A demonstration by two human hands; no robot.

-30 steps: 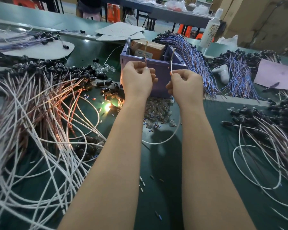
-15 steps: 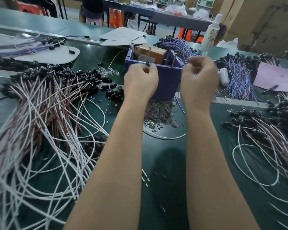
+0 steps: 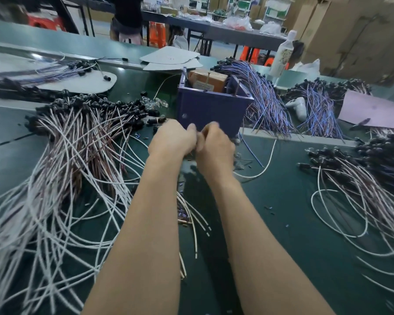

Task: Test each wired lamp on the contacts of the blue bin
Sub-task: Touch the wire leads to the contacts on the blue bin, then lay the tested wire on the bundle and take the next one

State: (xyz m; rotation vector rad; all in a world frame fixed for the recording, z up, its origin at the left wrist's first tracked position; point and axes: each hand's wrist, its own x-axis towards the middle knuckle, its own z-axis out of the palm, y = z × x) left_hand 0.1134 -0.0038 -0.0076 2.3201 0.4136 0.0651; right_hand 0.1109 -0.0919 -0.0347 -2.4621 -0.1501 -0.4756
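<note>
The blue bin point(image 3: 214, 114) stands in the middle of the green table, with two thin metal contacts point(image 3: 237, 87) sticking up at its rim and a cardboard box point(image 3: 206, 79) inside. My left hand point(image 3: 172, 138) and my right hand point(image 3: 215, 144) are low in front of the bin's near wall, pressed close together with curled fingers. Motion blur hides what lies between them. A single white wire point(image 3: 267, 162) curves over the table just right of my right hand. A big heap of white-wired lamps point(image 3: 82, 137) with black sockets lies to the left.
Another heap of wired lamps point(image 3: 362, 176) lies at the right. Blue-wired bundles point(image 3: 266, 103) spread behind and right of the bin. Loose clear bulbs point(image 3: 156, 102) sit left of it. A white bottle point(image 3: 283, 55) stands at the back; a person stands beyond the table.
Both hands have dropped from the bin's rim and its contacts to the table in front of the bin and come together. The lit lamp seen one second ago is dark.
</note>
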